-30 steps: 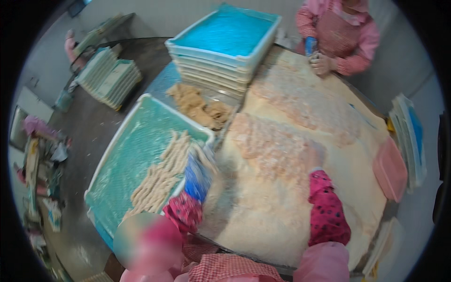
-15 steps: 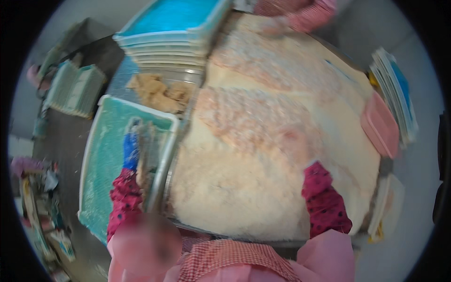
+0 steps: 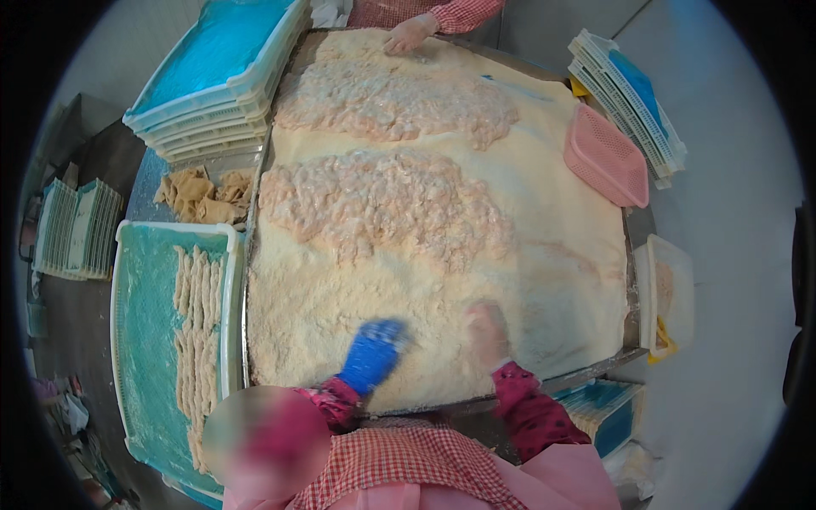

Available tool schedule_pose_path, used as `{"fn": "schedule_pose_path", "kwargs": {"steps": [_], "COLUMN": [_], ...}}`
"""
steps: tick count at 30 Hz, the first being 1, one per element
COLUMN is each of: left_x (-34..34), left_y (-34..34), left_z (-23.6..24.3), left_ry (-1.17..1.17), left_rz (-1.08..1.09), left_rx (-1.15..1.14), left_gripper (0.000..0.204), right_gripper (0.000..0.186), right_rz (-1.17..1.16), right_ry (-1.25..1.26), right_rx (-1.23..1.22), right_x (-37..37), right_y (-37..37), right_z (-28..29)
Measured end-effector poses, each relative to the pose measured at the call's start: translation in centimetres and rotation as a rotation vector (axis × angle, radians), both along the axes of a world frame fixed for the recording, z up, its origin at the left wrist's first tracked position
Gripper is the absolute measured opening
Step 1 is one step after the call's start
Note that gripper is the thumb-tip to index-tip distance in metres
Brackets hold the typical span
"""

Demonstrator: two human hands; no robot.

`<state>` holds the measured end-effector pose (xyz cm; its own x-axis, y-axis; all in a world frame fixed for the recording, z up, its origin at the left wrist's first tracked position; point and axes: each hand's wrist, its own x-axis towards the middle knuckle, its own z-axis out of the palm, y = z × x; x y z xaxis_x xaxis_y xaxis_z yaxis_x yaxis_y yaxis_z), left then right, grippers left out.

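Observation:
My left hand [image 3: 372, 355], in a blue glove, is over the pale crumb coating [image 3: 297, 310] near the table's front edge. To its right, my right hand [image 3: 489, 334], in a thin pale glove, is low over the same crumbs. Motion smears both sets of fingers, so their grip is unclear. Beyond them lies a heap of raw, pinkish meat pieces [image 3: 387, 204], partly dusted with crumbs. At my left, a white-rimmed tray with a green lining [image 3: 146, 331] carries rows of long crumb-coated strips [image 3: 197, 365] along its right side.
A second meat heap [image 3: 391, 102] lies farther back, where a co-worker's gloved hand [image 3: 410, 36] touches the crumbs. Stacked trays [image 3: 208, 102] stand at back left, near a brown cloth [image 3: 191, 194]. A pink basket [image 3: 608, 157] and a clear tub [image 3: 667, 293] sit right.
My left hand has left the strips in the tray and moved right over the crumbs. My right hand has drawn back from the near meat heap toward me. The view has shifted.

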<state>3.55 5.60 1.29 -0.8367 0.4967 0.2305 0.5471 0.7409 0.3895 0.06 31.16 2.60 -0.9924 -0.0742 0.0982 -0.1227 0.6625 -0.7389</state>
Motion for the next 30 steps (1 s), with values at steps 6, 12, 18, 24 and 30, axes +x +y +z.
{"fn": "schedule_pose_path", "kwargs": {"steps": [6,12,18,24,30], "left_x": [-2.7,-1.2,-1.1,-2.3,-0.6], "left_y": [-5.4,-10.9,-9.9,-10.4,-6.4], "left_z": [1.1,1.3,0.5,2.6,4.2], "left_ry": [-0.014,-0.044,-0.682,-0.548,-0.316], "left_rz": [0.239,0.547,0.314,0.529,-0.015], "left_rx": [-0.107,-0.140,0.855,0.478,0.177], "left_gripper": [0.027,0.029,0.045,0.040,0.040], "right_gripper": [0.014,0.019,0.022,0.028,0.039], "right_rz": [-0.109,0.528,0.037,0.057,0.472], "right_ry": [-0.108,0.217,-0.269,-0.425,0.058], "right_rx": [-0.235,0.249,-0.300,-0.376,0.118], "right_x": [-2.8,-1.4,-2.0,-1.8,-0.7], "right_y": [-3.8,-6.7,-0.6,-0.6,-4.4], "right_z": [-0.1,2.2,0.7,-1.1,3.1]}}
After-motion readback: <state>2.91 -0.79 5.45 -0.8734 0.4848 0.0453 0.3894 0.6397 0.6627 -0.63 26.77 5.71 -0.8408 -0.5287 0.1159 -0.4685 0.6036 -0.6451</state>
